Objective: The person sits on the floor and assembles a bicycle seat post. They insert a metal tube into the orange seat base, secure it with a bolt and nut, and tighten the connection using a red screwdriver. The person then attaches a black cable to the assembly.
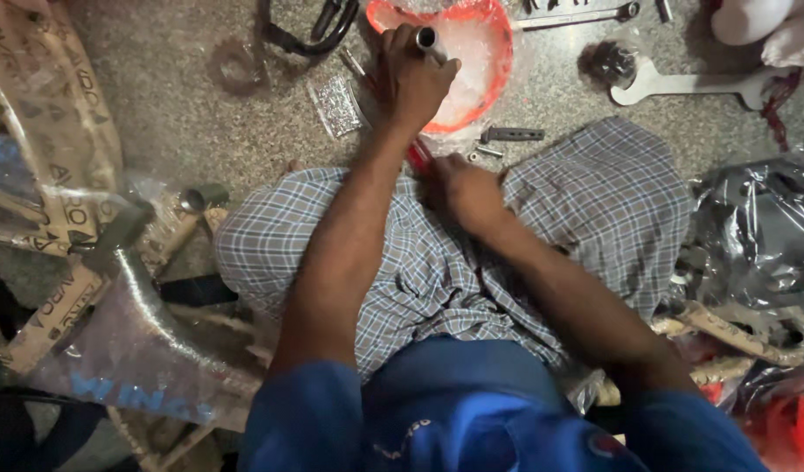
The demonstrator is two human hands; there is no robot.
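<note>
Two hands are seen at work above a speckled stone floor [183, 105]. The left hand [415, 74] is clamped on a short metal tube [426, 38], its open dark end facing up, held over a round orange basin [498, 61]. The right hand [463, 188] is closed on a red rod [418, 156], most of which is hidden by the fingers. Two flat steel spanners are counted: one large [682, 85], one [577, 15] cut off by the top edge. One dark bolt [513, 135] lies beside the checked cloth [594, 201].
</note>
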